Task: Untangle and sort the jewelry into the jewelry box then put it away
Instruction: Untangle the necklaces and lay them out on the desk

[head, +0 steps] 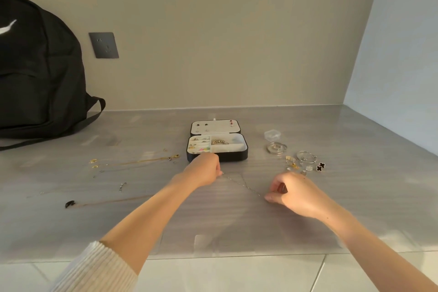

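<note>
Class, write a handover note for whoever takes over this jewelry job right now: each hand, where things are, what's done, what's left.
Left hand and right hand each pinch an end of a thin chain stretched over the counter.
Jewelry box lies open behind it; rings and a gold bracelet sit in its compartments, studs in the lid.
To do: this chain, the gold necklaces at left, the bangles and earrings at right; then close the box and put it away.
</note>
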A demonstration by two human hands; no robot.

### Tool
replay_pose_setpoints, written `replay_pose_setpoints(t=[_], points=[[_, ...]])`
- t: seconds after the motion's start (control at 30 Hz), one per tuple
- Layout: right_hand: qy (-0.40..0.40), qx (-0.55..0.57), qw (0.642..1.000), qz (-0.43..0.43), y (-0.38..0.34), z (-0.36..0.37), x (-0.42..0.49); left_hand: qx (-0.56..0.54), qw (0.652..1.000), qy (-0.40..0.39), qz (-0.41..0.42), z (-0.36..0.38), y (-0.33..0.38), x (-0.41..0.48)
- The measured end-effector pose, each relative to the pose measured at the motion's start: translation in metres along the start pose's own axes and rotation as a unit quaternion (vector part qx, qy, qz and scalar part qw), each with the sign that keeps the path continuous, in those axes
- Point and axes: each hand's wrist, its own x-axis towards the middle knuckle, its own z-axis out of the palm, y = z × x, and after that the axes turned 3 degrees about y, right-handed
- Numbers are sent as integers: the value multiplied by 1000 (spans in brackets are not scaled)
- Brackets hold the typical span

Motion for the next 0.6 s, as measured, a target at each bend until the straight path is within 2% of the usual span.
replay_pose_setpoints(t=[0.1,0.17,0.23,0.37,0.47,0.6], points=[[26,23,999,0,3,-4,-2,-38,999,8,7,-6,-5,-5],[40,93,995,17,5,-8,-4,-119,993,9,4,-12,-12,-11],[36,177,983,41,6,-14,-6,-224,975,8,-14,-20,-21,-19],[49,238,969,48,4,-22,-10,-369,928,32,-48,-34,-37,-39],[41,300,952,53,-4,-27,-12,-398,915,47,-49,-39,-44,-54],[60,348,934,54,-15,-32,-14,-399,915,16,-47,-46,-51,-72]])
